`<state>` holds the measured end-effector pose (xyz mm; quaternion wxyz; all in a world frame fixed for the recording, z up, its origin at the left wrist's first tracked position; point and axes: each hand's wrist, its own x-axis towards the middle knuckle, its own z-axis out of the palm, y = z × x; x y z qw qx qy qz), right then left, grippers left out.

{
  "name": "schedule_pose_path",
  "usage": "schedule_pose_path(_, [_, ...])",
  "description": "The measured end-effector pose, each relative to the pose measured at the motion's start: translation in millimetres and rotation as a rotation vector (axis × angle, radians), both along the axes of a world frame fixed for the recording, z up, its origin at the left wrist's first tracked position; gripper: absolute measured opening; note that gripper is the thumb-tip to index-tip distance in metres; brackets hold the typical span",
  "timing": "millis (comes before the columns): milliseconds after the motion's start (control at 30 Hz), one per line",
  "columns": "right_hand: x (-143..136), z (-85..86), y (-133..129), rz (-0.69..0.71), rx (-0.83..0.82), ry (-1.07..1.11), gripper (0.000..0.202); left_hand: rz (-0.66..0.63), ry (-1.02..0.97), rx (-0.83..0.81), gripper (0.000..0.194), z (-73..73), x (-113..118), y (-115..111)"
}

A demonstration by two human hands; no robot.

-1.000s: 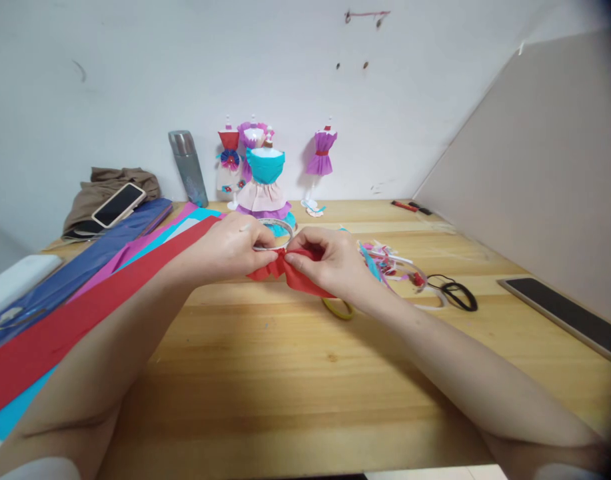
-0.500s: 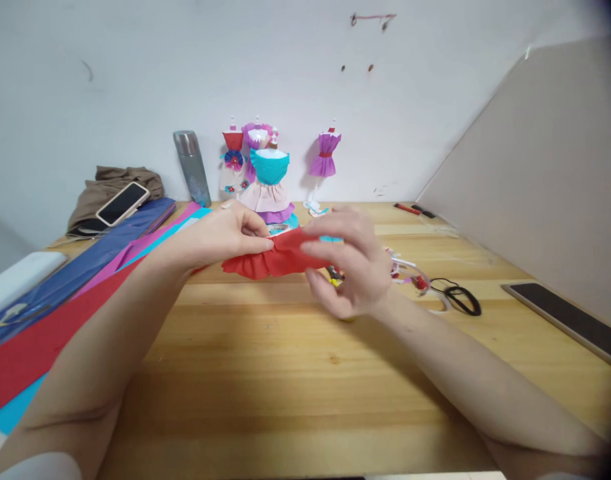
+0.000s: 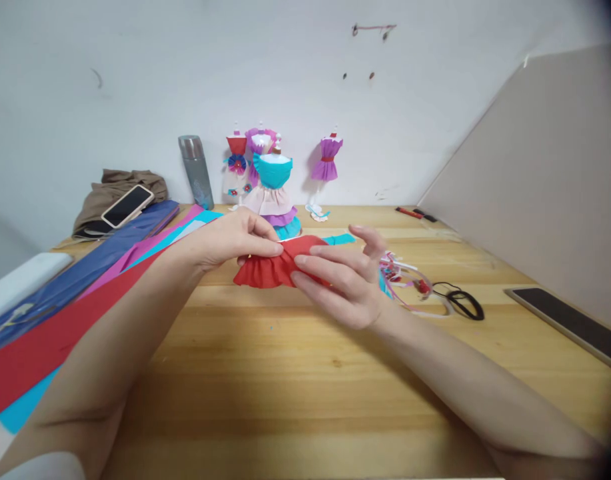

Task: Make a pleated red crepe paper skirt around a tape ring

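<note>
A strip of red crepe paper (image 3: pixel 270 268), ruffled along its lower edge, is held above the wooden table. My left hand (image 3: pixel 235 239) pinches its upper left part, thumb in front and fingers curled behind. On the right part of the strip lie the fingers of my right hand (image 3: pixel 348 277), closed against the paper, with one finger raised clear. Part of the strip is covered by that hand. Just behind stands a small dress form in a turquoise, pale pink and purple paper dress (image 3: pixel 274 177).
More dressed forms stand by the wall, including one in purple (image 3: pixel 328 160). A flask (image 3: pixel 196 172) and a phone (image 3: pixel 128 205) are at the back left. Long crepe paper sheets (image 3: pixel 75 323) lie left. Ribbons (image 3: pixel 400 270), a black cord loop (image 3: pixel 465 303) and a dark tablet-like slab (image 3: pixel 570 323) lie right.
My right hand's fingers have come down onto the red paper from a more open pose. The left hand keeps its pinch, and the view has tilted up slightly.
</note>
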<state>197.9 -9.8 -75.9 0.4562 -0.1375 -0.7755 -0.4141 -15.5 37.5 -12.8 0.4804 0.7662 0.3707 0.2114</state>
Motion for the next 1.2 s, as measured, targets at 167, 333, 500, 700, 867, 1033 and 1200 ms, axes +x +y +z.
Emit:
schedule_pose_path(167, [2,4.4,-9,0.032,-0.073,-0.061,0.014,-0.041,-0.010,-0.015,0.021,-6.8,1,4])
schedule_pose_path(333, [0,8.2,-15,0.125,-0.155,-0.111,0.015,-0.054,0.001,0.008,0.023,-4.7,-2,6])
schedule_pose_path(500, [1,7.4,-5,0.224,-0.350,0.263,0.015,-0.034,0.050,0.150,0.020,4.4,-10,5])
schedule_pose_path(700, [-5,-2.8,18,0.467,-1.279,0.741,0.034,-0.148,0.222,0.450,0.022,15.5,-19,-2])
schedule_pose_path(867, [-11,-8.4,23,0.798,-1.767,0.833,0.061,-0.261,0.353,0.682,0.021,16.9,-21,-4])
schedule_pose_path(1033, [-6,-2.3,23,0.665,-1.703,0.820,0.054,-0.291,0.441,0.779,0.020,15.2,-20,-2])
schedule_pose_path(1200, [-3,13.8,16,0.419,-1.630,0.779,0.033,-0.221,0.488,0.760,0.021,14.9,-20,-3])
